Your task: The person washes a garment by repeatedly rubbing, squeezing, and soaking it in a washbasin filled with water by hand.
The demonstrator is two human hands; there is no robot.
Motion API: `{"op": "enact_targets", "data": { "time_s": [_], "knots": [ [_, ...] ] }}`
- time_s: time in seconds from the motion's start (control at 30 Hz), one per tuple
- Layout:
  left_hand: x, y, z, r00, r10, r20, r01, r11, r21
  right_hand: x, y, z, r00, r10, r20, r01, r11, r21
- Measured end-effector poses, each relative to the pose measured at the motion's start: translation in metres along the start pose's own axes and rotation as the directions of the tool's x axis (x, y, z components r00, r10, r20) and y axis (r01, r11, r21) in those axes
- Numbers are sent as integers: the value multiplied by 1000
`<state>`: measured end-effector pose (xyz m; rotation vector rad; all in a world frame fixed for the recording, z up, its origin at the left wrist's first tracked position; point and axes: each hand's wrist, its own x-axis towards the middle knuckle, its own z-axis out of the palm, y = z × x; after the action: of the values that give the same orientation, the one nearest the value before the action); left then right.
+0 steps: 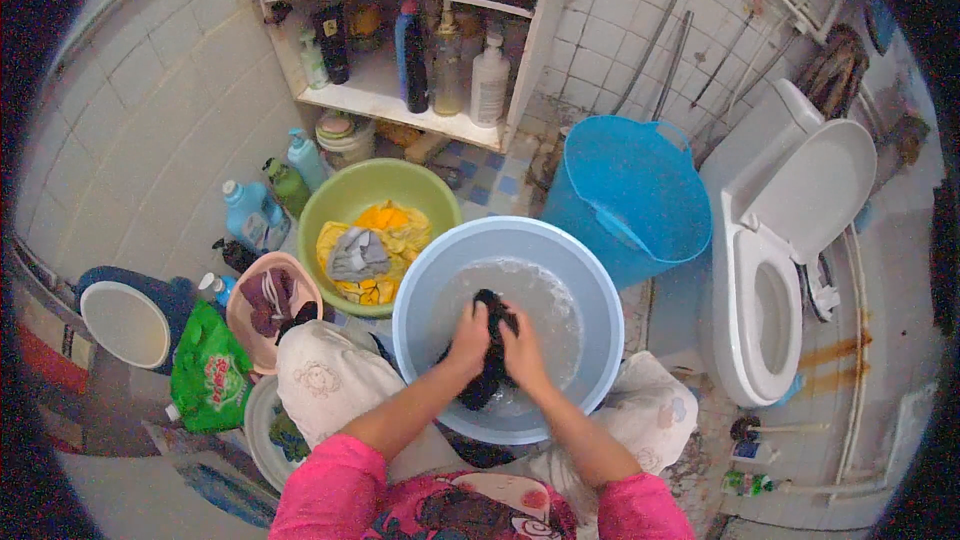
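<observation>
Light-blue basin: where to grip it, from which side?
Probably the rim of the light-blue basin, left and right together, coming from outside: it is wide, round and holds cloudy water, so opposite holds should keep it level. Left hand and right hand are both on black cloth.

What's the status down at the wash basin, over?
Left hand and right hand both gripping black cloth. Cloth bunched, inside light blue basin of cloudy water. Green basin close by, not blocking.
</observation>
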<state>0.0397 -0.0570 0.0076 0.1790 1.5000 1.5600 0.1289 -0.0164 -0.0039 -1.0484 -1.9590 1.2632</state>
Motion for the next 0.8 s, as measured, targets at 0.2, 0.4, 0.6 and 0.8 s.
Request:
{"op": "enact_targets", "data": {
  "time_s": [0.2, 0.4, 0.6, 0.8],
  "knots": [
    [9, -22, -13, 961, 195, 199, -253, 909, 332, -11, 7, 14, 988, -103, -119, 100, 994, -31],
    [-14, -17, -1, 942, 266, 207, -334, 808, 486, 25, 18, -22, 930, 357, -84, -347, 931, 112],
    [33, -33, -22, 992, -37, 125, 72, 953, -294, -12, -4, 13, 969, -246, 14, 246, 960, -131],
    [-25, 10, 9, 969, 35, 245, -153, 861, 484, 25, 33, -22, 944, 282, -170, -285, 959, 6]
  ]
}}
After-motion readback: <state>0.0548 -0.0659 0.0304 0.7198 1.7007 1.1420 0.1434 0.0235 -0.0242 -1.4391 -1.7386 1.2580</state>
